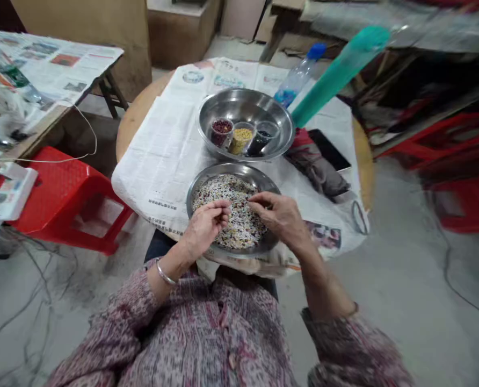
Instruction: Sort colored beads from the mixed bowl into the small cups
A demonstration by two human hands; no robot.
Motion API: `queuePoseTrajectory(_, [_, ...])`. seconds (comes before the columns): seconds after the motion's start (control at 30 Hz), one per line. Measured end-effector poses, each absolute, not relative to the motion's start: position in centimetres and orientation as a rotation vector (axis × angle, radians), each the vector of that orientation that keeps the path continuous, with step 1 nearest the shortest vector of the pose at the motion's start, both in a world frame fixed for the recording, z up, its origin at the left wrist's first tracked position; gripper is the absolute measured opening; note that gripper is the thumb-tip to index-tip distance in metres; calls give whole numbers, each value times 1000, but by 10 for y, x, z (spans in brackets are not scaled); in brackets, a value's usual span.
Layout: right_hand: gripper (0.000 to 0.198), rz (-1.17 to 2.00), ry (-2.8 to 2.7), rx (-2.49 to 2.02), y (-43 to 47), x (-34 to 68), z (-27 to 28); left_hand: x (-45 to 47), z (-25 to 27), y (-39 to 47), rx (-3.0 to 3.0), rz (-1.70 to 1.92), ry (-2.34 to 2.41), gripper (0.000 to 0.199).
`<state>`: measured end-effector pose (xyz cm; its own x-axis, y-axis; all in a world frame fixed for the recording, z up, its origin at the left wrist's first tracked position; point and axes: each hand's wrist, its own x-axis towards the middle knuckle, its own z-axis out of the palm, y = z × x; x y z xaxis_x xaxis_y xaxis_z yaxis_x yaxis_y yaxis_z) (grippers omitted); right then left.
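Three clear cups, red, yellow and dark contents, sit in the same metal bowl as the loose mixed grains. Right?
No: the head view shows the clear cups in the farther metal bowl; the loose mixed grains lie in the nearer bowl. Colours are right.

A tray (pixel 190 199) of mixed grains (pixel 240 215) sits at the near edge of a newspaper-spread table (pixel 131 121) below a person's left hand (pixel 207 226) and right hand (pixel 278 216), with three cups (pixel 241 140) in a basin (pixel 245 102) behind, a bottle (pixel 298 78) at the basin's back right, a phone (pixel 328 149) farther right and a stool (pixel 58 185) left.
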<state>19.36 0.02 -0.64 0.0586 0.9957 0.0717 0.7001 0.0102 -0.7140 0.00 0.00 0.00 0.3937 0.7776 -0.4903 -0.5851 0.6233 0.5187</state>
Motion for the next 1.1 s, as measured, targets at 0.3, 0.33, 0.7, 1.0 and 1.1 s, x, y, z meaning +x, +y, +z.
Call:
queuePoseTrajectory(0.3, [23, 469, -1987, -1586, -23, 181, -31, 1, -1, -1, 315, 918, 820, 18])
queuePoseTrajectory(0.33, [23, 421, -2019, -1598, -22, 178, -34, 1, -1, -1, 320, 918, 823, 18])
queuePoseTrajectory(0.7, [19, 296, -2038, -1671, -22, 175, -25, 1, -3, -4, 332, 920, 794, 18])
queuePoseTrajectory(1.0, [18, 490, -1802, -1590, 61, 160, 31, 1, -2, -4, 271, 914, 782, 16])
queuePoseTrajectory(1.1, [14, 398, -1663, -1488, 117, 150, 47, 1, -1, -3, 258, 910, 793, 17])
